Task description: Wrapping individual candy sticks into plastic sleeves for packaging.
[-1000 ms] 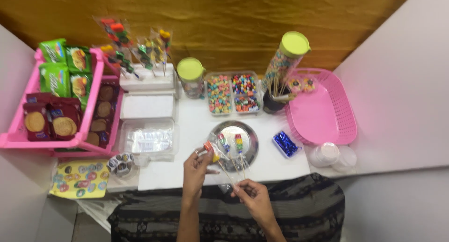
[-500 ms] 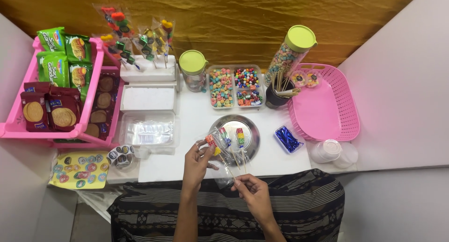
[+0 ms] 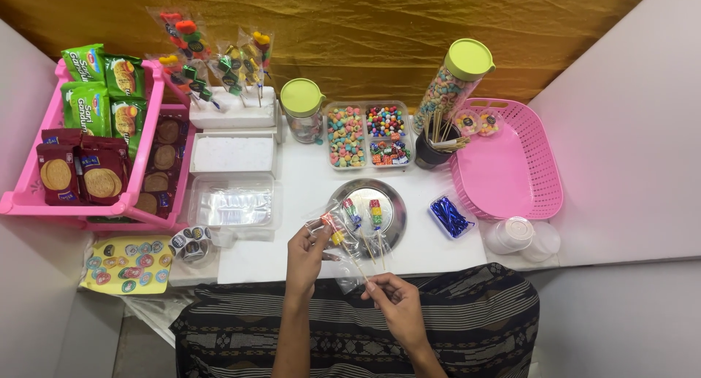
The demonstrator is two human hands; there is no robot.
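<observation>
The right hand [image 3: 398,305] pinches the bare end of a thin wooden candy skewer [image 3: 349,254]; at ten o'clock the left hand [image 3: 305,255] has its grip closed on the clear plastic sleeve [image 3: 328,228] around the candies; beyond, at one o'clock, a round steel plate [image 3: 394,203] with two more skewers rests on the white worktop [image 3: 307,181].

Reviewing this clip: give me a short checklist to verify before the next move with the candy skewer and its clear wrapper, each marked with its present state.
1. Left hand grips the clear wrapper around the candy end: ok.
2. Right hand pinches the bottom of the candy skewer: ok.
3. Candies fully inside the wrapper: cannot tell, plastic too clear.
4. Steel plate holds two more skewers, within reach: ok.
5. Blue twist ties lie right of the plate, uncovered: ok.
6. Skewer held apart from the plate's skewers: cannot tell.
</observation>
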